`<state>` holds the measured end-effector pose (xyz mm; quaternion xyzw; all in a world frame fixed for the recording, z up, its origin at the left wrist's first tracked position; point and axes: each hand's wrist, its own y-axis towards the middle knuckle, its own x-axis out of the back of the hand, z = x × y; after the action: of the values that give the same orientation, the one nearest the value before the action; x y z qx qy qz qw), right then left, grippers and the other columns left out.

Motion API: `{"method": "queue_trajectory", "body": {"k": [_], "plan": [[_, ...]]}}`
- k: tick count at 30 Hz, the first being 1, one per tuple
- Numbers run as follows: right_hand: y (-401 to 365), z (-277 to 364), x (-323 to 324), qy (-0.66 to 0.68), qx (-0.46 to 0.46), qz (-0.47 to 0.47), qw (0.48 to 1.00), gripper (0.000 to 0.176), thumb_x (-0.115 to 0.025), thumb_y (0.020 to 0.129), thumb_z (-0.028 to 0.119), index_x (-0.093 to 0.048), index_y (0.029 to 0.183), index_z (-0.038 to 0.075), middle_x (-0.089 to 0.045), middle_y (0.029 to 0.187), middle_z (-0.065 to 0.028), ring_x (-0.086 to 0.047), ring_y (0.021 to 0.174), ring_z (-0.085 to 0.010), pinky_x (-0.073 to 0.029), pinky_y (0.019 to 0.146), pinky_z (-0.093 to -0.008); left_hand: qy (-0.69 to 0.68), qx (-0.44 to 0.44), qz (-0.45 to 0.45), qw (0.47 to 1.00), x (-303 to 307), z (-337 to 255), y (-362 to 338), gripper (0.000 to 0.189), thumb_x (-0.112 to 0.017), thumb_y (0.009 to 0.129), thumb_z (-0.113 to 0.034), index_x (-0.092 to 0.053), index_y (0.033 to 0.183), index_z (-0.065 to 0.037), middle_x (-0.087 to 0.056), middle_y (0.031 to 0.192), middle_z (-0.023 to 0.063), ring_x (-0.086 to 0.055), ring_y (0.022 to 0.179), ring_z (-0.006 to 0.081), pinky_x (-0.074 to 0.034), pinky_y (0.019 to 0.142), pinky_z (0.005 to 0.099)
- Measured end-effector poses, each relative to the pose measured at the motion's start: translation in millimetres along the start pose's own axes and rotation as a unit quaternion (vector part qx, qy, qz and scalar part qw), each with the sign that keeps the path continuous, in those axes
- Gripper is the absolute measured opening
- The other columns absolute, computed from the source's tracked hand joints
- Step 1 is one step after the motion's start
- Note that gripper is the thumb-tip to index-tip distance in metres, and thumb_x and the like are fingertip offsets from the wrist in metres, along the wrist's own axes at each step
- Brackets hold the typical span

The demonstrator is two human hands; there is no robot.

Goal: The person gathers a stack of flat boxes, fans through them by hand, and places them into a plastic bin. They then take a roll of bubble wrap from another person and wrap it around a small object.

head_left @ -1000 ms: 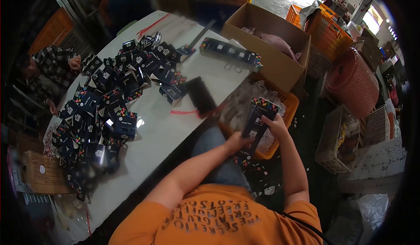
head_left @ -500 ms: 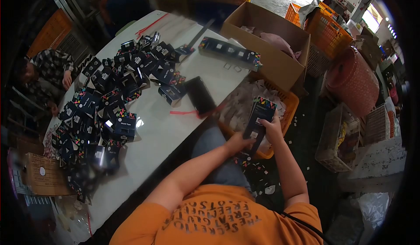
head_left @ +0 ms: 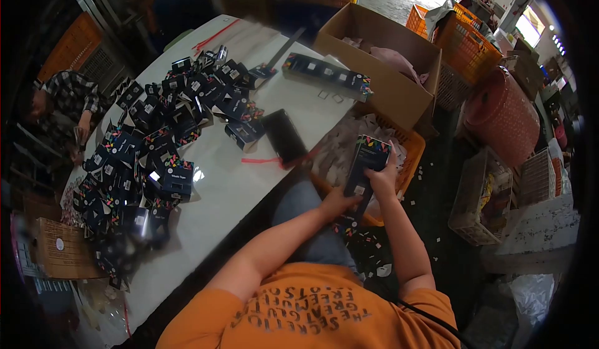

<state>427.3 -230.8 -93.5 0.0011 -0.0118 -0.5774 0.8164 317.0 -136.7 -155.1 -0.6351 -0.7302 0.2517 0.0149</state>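
Over my lap I hold a long, flat dark navy printed card [head_left: 367,162] with a colourful pattern at both ends and a small white label. My left hand [head_left: 339,203] grips its lower part from the left side. My right hand [head_left: 383,173] is wrapped round its right edge, higher up, with the thumb on its face. An orange crate [head_left: 409,177] filled with pale crumpled pieces stands beneath the card. On the table to the left lies a big pile of dark washi tape boxes [head_left: 178,180].
A long dark printed strip [head_left: 327,74] and a black flat object [head_left: 284,138] lie on the white table [head_left: 215,224]. Beyond the crate stands a large open cardboard box [head_left: 380,93]. A roll of pink bubble wrap [head_left: 504,115] is at right. Across the table sits another person [head_left: 72,102].
The card and both my hands have shifted slightly left, and my right hand has turned a little on the card. The other person's hand has moved lower and left.
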Motion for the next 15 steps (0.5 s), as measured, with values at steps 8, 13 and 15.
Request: {"method": "queue_trajectory", "body": {"k": [8,13,15], "plan": [[10,-4,14,0.033,-0.138,0.072,0.987,0.049,-0.064,0.066,-0.012,-0.046,0.109,0.001,-0.061,0.1,-0.01,-0.064,0.091,-0.0232,-0.053,0.077,-0.0336,-0.008,-0.027,0.033,0.999,4,9,4,0.027,-0.07,0.08,-0.019,-0.06,0.101,-0.005,-0.061,0.081,0.0024,-0.057,0.069,0.0112,-0.045,0.063,0.026],[5,-21,11,-0.118,-0.015,-0.007,0.993,0.048,-0.065,0.064,-0.009,-0.047,0.107,0.002,-0.061,0.097,-0.0117,-0.063,0.091,-0.0254,-0.05,0.076,-0.0351,-0.025,-0.032,0.028,0.999,4,21,13,0.026,-0.071,0.08,-0.02,-0.06,0.099,-0.006,-0.06,0.078,0.0016,-0.056,0.067,0.0109,-0.044,0.061,0.026],[2,-18,6,-0.114,-0.006,-0.022,0.993,0.048,-0.065,0.064,-0.009,-0.047,0.107,0.003,-0.061,0.097,-0.0116,-0.063,0.091,-0.0258,-0.05,0.077,-0.0355,-0.006,-0.017,0.027,0.999,5,18,12,0.028,-0.072,0.079,-0.021,-0.06,0.099,-0.006,-0.06,0.077,0.0017,-0.056,0.066,0.0109,-0.044,0.06,0.0258]]}}
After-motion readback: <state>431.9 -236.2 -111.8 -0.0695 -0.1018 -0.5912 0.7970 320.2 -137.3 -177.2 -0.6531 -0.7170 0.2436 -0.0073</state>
